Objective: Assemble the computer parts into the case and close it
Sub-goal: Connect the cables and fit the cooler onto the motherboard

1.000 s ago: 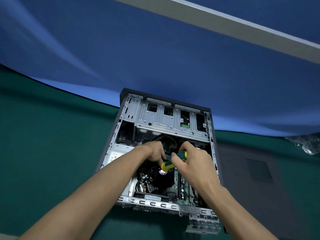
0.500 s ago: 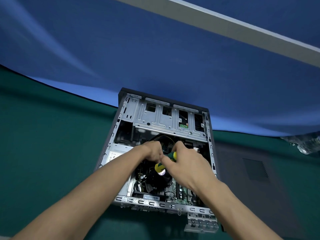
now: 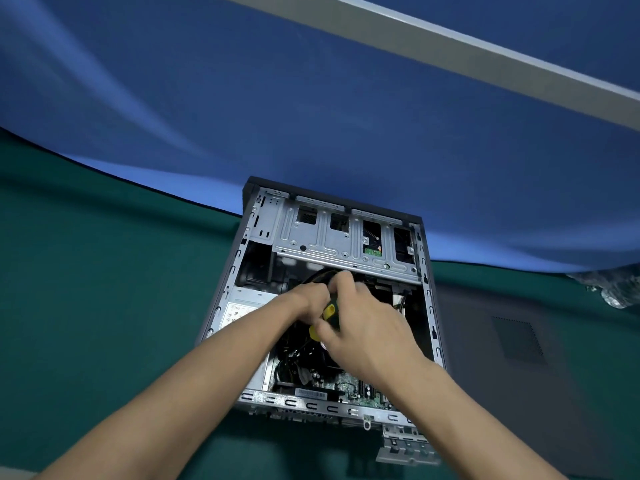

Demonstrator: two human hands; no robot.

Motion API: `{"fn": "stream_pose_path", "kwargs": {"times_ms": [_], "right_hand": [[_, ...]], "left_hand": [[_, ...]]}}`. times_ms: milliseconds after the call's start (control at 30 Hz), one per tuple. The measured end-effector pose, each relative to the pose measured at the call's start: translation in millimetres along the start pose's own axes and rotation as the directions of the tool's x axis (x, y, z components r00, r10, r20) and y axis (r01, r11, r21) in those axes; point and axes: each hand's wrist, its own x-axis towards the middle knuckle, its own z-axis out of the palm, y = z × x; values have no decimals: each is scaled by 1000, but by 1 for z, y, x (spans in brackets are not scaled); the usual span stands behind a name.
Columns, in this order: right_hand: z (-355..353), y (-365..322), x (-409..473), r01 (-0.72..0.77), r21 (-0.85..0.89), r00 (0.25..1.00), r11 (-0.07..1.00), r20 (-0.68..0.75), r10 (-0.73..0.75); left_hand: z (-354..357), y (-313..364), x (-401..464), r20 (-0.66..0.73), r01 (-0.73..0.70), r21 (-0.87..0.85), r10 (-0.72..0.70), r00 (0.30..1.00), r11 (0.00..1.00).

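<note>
An open computer case [image 3: 228, 289] lies on its side on the green table, with a silver drive cage [image 3: 332, 240] at its far end and the motherboard [image 3: 349, 388] at its near end. Both hands are inside the case, above the black CPU cooler [image 3: 311, 355]. My right hand [image 3: 367, 323] grips the yellow and green handle of a screwdriver [image 3: 327, 315]. My left hand [image 3: 308, 301] is curled right beside it, fingers at the handle's far end; what they hold is hidden. The screwdriver's tip is hidden.
The case's dark side panel [image 3: 512, 358] lies flat on the table to the right. A small grey metal bracket [image 3: 405, 448] sits at the case's near right corner. Crumpled clear plastic [image 3: 613, 289] is at the far right. A blue cloth backdrop [image 3: 311, 116] rises behind the table.
The screwdriver's handle has tipped from slanting to the right to more upright, and my right hand has shifted left over it. My left hand has stayed in place.
</note>
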Motion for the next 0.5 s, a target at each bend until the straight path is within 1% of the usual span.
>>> {"fn": "stream_pose_path", "kwargs": {"times_ms": [67,200,333,433,500], "right_hand": [[2,-3,-1,33,20,999,999,17,-33],[3,1,4,-39,-136,999,990,-35,34],[0,4,1,-55,-42,997,998,45,57],[2,4,2,-60,-141,998,988,6,62],[0,4,2,-71,-129,997,989,5,72]], "left_hand": [[-1,0,-2,4,0,25,0,1000,1000],[5,-3,8,-1,8,21,-8,1000,1000],[5,-4,7,-13,-24,21,24,1000,999],[5,-4,8,-7,-14,28,14,1000,1000],[6,-4,9,-13,-3,46,3,1000,999]]}}
